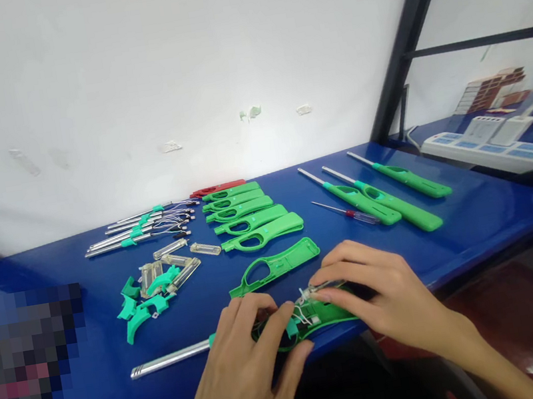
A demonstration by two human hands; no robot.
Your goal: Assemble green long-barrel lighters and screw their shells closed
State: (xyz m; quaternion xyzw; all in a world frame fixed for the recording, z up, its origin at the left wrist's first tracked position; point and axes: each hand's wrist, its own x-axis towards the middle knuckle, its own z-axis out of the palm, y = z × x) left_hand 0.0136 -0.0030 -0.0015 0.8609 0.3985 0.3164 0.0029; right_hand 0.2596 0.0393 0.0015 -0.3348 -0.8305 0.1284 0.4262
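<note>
A green lighter half-shell (332, 311) lies open at the table's front edge, with white wires and a teal part inside. My left hand (251, 357) is closed around its front part, next to the metal tube (170, 359) that points left. Between the thumb and fingers of my right hand (381, 282) is a clear fuel tank (325, 286), held over the shell's handle end. The tank's far end is hidden by my fingers. Just behind my hands lies another green half-shell (289, 260), its inside facing up.
Several green shells (262, 234) and a red one (224, 186) lie at the back. Tube assemblies (135, 234), clear tanks (185, 274) and teal triggers (149, 307) are on the left. Whole lighters (399, 205), a screwdriver (350, 213) and a power strip (501, 145) are on the right.
</note>
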